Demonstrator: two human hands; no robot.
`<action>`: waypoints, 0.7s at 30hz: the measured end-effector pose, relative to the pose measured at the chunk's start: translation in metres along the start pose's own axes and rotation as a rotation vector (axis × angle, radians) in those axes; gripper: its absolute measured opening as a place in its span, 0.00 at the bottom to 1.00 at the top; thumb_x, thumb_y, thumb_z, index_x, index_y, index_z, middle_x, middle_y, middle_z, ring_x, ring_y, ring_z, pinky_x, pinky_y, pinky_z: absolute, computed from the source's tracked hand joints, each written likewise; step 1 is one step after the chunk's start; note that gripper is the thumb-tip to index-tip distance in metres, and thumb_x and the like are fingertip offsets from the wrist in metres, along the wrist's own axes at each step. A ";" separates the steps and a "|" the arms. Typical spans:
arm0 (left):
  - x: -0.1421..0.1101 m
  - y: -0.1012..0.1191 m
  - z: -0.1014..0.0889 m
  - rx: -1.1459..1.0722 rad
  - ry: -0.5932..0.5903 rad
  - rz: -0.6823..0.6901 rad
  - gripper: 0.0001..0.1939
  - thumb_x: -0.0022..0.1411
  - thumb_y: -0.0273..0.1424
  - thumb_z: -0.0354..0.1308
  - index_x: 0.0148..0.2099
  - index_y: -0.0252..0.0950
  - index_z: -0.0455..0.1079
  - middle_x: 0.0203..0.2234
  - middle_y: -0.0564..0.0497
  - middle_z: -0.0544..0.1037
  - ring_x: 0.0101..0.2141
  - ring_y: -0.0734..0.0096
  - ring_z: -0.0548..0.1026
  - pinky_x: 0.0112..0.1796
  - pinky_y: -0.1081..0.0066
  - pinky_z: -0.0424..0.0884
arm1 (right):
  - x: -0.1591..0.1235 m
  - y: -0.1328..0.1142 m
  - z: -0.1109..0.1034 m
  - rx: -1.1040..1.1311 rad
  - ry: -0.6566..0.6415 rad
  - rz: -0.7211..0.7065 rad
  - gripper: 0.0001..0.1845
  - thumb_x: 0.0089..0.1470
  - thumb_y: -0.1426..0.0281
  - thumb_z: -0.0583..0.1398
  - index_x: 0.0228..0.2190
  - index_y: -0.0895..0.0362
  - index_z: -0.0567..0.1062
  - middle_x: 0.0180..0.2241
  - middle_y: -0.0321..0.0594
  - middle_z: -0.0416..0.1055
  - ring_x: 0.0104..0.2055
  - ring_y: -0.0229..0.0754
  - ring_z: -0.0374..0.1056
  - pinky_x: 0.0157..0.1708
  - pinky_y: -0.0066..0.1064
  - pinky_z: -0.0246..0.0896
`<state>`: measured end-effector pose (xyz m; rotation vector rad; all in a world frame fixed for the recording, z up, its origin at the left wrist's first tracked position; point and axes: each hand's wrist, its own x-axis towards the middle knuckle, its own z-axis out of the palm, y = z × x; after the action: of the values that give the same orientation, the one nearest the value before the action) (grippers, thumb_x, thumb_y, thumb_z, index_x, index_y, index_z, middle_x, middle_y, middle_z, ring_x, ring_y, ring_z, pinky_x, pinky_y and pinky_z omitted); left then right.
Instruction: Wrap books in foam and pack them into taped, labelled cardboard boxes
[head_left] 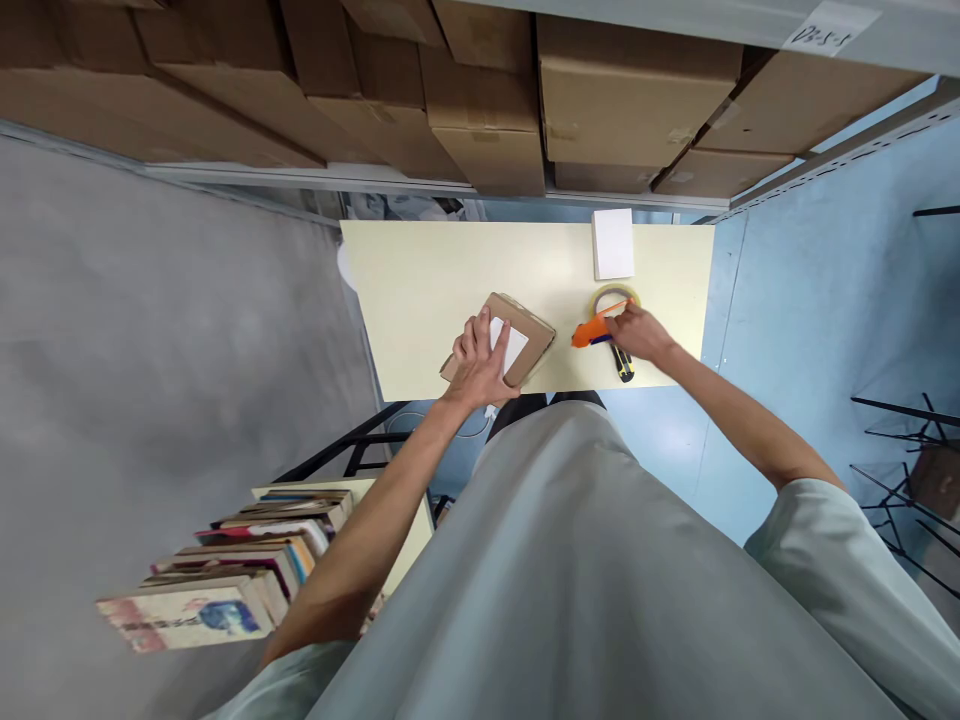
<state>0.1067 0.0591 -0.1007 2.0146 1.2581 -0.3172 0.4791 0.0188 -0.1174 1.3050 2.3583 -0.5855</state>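
A small brown cardboard box (536, 345) with a white label (516, 343) lies at an angle near the table's front edge. My left hand (480, 360) is on top of it, fingers spread over the label side and thumb at the near edge, gripping it. To the right, my right hand (636, 328) is closed on an orange tape dispenser (589, 331). A yellowish tape roll (600, 292) sits just behind my fingers; whether it is fixed to the dispenser I cannot tell. Just below the dispenser lies a black and yellow utility knife (623, 364).
Behind these, a white box (613, 245) stands at the back of the pale yellow table (427, 270). A shelf of large cardboard boxes (637, 100) overhangs the far side. Stacked books (225, 590) are at my lower left, and black metal legs (907, 430) at far right.
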 end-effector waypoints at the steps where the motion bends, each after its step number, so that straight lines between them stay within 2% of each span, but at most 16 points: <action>1: -0.002 -0.002 -0.001 0.004 -0.017 0.029 0.75 0.43 0.43 0.83 0.86 0.32 0.51 0.84 0.22 0.38 0.82 0.16 0.37 0.75 0.26 0.42 | 0.001 0.010 -0.004 -0.007 0.004 0.033 0.18 0.72 0.75 0.56 0.53 0.69 0.82 0.43 0.58 0.87 0.42 0.55 0.82 0.64 0.47 0.58; 4: -0.004 -0.006 -0.001 0.038 -0.059 0.128 0.73 0.45 0.41 0.83 0.86 0.32 0.51 0.85 0.23 0.38 0.82 0.17 0.35 0.76 0.26 0.38 | 0.012 0.022 -0.019 -0.056 -0.022 0.053 0.19 0.73 0.73 0.56 0.55 0.70 0.81 0.43 0.60 0.87 0.42 0.56 0.81 0.62 0.48 0.57; 7: 0.000 -0.006 0.004 0.014 -0.076 0.203 0.76 0.46 0.44 0.83 0.87 0.32 0.46 0.85 0.24 0.34 0.83 0.20 0.30 0.77 0.27 0.32 | 0.031 0.006 -0.032 -0.109 -0.064 0.020 0.21 0.73 0.77 0.53 0.56 0.71 0.80 0.43 0.59 0.88 0.42 0.55 0.82 0.63 0.47 0.56; 10: 0.008 0.000 0.014 -0.096 -0.030 0.120 0.85 0.48 0.55 0.82 0.87 0.29 0.31 0.84 0.21 0.26 0.82 0.22 0.26 0.77 0.27 0.31 | 0.046 -0.018 -0.040 -0.107 -0.072 0.032 0.22 0.74 0.79 0.50 0.58 0.72 0.79 0.44 0.60 0.87 0.45 0.55 0.83 0.62 0.46 0.56; 13: 0.020 0.013 0.026 -0.154 0.065 -0.057 0.91 0.48 0.61 0.81 0.85 0.25 0.19 0.83 0.16 0.25 0.82 0.21 0.25 0.77 0.26 0.31 | 0.049 -0.034 -0.044 -0.044 -0.092 0.102 0.23 0.77 0.72 0.52 0.59 0.74 0.78 0.45 0.64 0.87 0.46 0.58 0.84 0.61 0.47 0.58; 15: 0.029 0.023 0.029 -0.142 0.120 -0.156 0.91 0.50 0.59 0.82 0.84 0.22 0.18 0.82 0.13 0.30 0.82 0.20 0.26 0.77 0.26 0.31 | 0.045 -0.043 -0.044 0.007 -0.114 0.154 0.25 0.79 0.67 0.53 0.60 0.75 0.77 0.44 0.65 0.87 0.46 0.59 0.84 0.59 0.47 0.60; 17: 0.036 0.030 0.028 -0.110 0.147 -0.189 0.88 0.52 0.53 0.81 0.85 0.21 0.19 0.82 0.12 0.35 0.82 0.18 0.28 0.77 0.25 0.31 | 0.038 -0.054 -0.042 0.050 -0.139 0.180 0.27 0.80 0.64 0.53 0.59 0.75 0.78 0.44 0.65 0.86 0.46 0.60 0.85 0.58 0.47 0.62; 19: 0.040 0.033 0.022 -0.053 0.123 -0.122 0.83 0.54 0.45 0.81 0.85 0.23 0.22 0.82 0.13 0.38 0.82 0.19 0.30 0.76 0.23 0.31 | 0.030 -0.065 -0.036 0.076 -0.165 0.185 0.27 0.80 0.63 0.53 0.59 0.74 0.79 0.44 0.66 0.86 0.45 0.60 0.85 0.58 0.48 0.63; 21: 0.041 0.032 0.013 0.022 0.056 0.033 0.78 0.54 0.36 0.78 0.86 0.24 0.24 0.83 0.16 0.41 0.83 0.22 0.32 0.76 0.24 0.30 | 0.022 -0.076 -0.028 0.090 -0.191 0.183 0.27 0.80 0.62 0.53 0.59 0.74 0.79 0.44 0.66 0.86 0.44 0.60 0.85 0.57 0.49 0.64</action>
<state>0.1558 0.0695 -0.1177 2.0736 1.2585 -0.2617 0.3996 0.0127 -0.0917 1.4175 2.0553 -0.7308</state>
